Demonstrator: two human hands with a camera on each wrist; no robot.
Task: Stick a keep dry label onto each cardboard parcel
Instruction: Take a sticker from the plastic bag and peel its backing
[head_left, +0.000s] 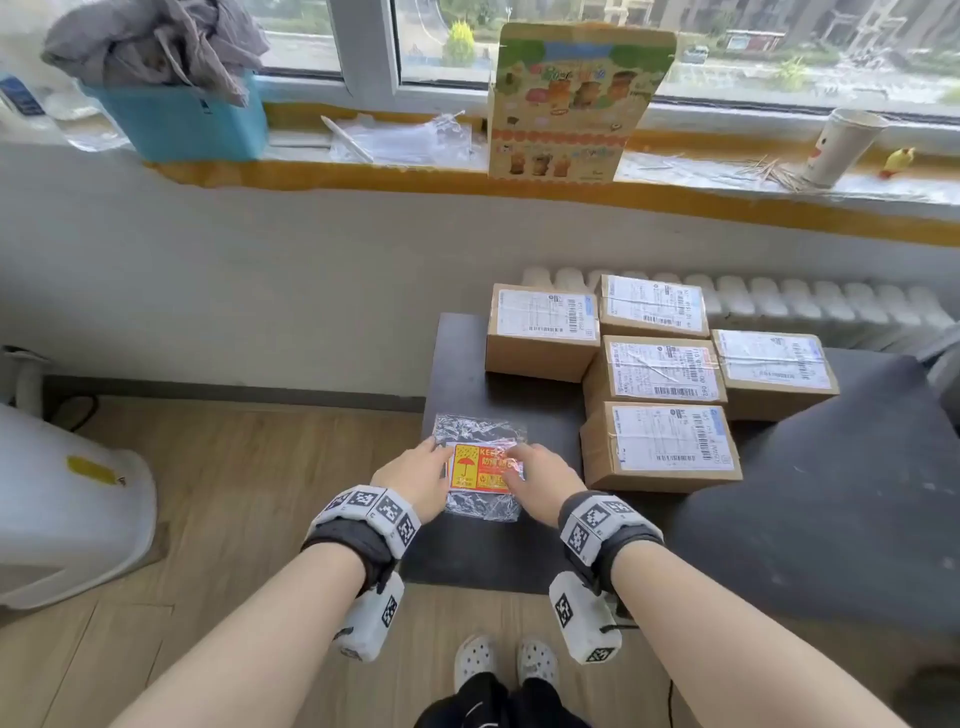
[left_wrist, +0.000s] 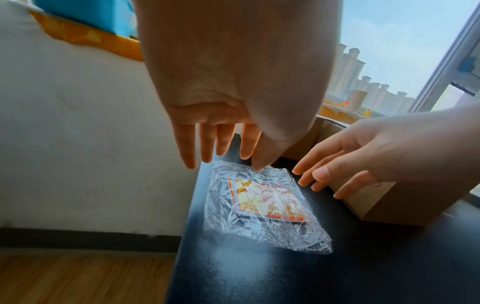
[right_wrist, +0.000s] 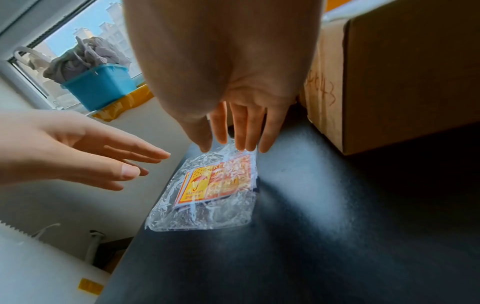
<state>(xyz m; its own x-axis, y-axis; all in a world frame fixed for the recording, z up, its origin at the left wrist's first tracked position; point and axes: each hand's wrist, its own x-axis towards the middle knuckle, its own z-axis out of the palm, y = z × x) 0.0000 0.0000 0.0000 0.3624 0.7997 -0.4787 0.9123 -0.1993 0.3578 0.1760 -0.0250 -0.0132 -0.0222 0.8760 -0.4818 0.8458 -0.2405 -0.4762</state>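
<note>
A crinkled clear plastic bag (head_left: 480, 467) lies at the near left of the dark table (head_left: 467, 374), with orange and yellow keep dry labels (head_left: 477, 466) inside it. My left hand (head_left: 415, 467) is at the bag's left side and my right hand (head_left: 540, 470) at its right, both with straight fingers. In the left wrist view the left hand (left_wrist: 224, 142) has its thumb tip on the bag (left_wrist: 259, 205). The right hand (right_wrist: 241, 127) has fingertips at the far edge of the bag (right_wrist: 207, 195). Several cardboard parcels (head_left: 660, 447) with white shipping slips sit grouped to the right.
The nearest parcel stands right beside my right hand. A white radiator (head_left: 779, 301) runs behind the table. The sill above holds a blue basket (head_left: 182, 119) of grey cloth, a colourful carton (head_left: 571, 104) and a paper cup (head_left: 841, 145). A white appliance (head_left: 67, 504) stands on the wooden floor at left.
</note>
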